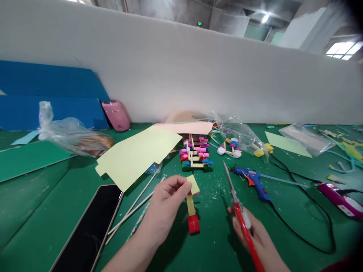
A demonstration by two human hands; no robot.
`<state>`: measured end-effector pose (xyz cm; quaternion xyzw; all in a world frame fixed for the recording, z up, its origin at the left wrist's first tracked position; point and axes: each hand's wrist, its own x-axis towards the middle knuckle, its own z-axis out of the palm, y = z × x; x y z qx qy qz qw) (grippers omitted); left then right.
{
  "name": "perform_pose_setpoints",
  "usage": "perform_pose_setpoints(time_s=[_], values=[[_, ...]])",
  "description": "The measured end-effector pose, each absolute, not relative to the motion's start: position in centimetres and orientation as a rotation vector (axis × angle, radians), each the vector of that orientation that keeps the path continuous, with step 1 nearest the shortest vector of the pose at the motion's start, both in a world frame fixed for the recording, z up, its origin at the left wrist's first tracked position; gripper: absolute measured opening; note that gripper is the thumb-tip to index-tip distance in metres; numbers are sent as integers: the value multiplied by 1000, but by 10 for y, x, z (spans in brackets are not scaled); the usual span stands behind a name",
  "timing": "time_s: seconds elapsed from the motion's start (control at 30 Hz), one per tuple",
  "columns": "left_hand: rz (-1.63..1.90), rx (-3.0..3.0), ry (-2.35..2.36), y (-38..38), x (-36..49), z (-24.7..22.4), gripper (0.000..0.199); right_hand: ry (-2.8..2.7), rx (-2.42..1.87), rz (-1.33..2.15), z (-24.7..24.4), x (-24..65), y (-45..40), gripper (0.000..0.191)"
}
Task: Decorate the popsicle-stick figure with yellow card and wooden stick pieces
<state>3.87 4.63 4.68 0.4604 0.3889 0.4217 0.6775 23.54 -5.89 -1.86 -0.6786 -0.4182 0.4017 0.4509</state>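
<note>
My left hand (167,207), thumb and forefinger pinched together, holds a small pale-yellow piece of paper (193,184). Just below the paper is a flat wooden stick (190,204) with a red block-like piece (193,224) at its near end; whether the stick is also held or lies on the table I cannot tell. My right hand (252,230) is wrapped around red-handled scissors (234,196), their tips pointing up and away. Beyond both hands stands a row of small models (198,153) made of sticks with coloured round pieces.
A blue glue gun (256,181) with a black cord lies right of the scissors. At left are a phone (87,230), thin wooden sticks (133,207) and a large yellow sheet (138,155). A pink canister (116,115) and plastic bag (73,132) stand behind.
</note>
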Motion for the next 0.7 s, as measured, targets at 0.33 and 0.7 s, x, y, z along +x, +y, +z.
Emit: perform_pose_setpoints(time_s=[0.33,0.7], values=[[1047,1043,965,57,31,48,9,-1838,-2270,294,-13,299,-64,38],[1038,1042,1014,68,29,43,8,-1490,-2499,72,-13,355,-8,39]])
